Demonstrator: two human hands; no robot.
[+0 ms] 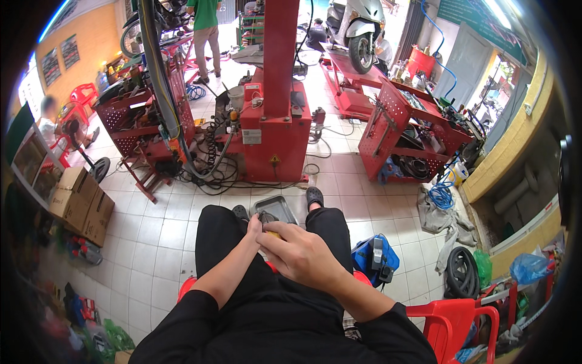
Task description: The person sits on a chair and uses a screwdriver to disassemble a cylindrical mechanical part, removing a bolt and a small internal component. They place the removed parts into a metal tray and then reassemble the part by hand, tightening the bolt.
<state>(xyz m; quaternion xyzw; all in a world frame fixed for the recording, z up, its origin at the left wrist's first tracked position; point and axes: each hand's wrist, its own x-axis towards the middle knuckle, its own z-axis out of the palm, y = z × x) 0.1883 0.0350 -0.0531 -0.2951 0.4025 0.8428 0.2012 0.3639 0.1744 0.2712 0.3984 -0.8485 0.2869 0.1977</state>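
Note:
Between my knees, my left hand (253,229) is closed on a small dark metal part (265,218), largely hidden behind my fingers. My right hand (299,255) is curled beside it, gripping something yellow (272,234), perhaps a tool handle, mostly covered by the fingers. Just past my hands a shallow metal tray (284,208) lies on the floor between my feet.
A red lift post (273,148) with cables and hoses stands ahead, between red tool carts (394,121). Cardboard boxes (76,203) are at left; a blue bag (367,261), tyres (454,270) and a red chair (451,321) at right. Other people and a scooter (357,36) are farther back.

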